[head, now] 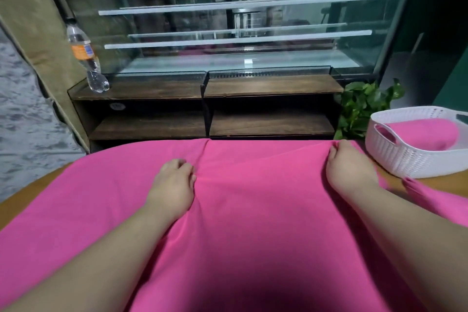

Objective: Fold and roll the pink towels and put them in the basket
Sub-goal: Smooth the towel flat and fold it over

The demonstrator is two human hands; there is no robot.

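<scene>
Left hand (pixel 174 181), right hand (pixel 347 167) (curled) on towel (pixel 253 215)

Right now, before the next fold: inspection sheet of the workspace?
Surface: wooden table, mostly covered by the towel.
Job's things: pink towel spread out, creased near the far edge; white basket at right holds a second pink towel.
Clutter: nothing seen.
Hands: left hand pinches the crease; right hand grips the far edge.
Cables: nothing seen.
Surroundings: water bottle on a dark shelf unit, glass display case above it, plant behind the basket.
</scene>
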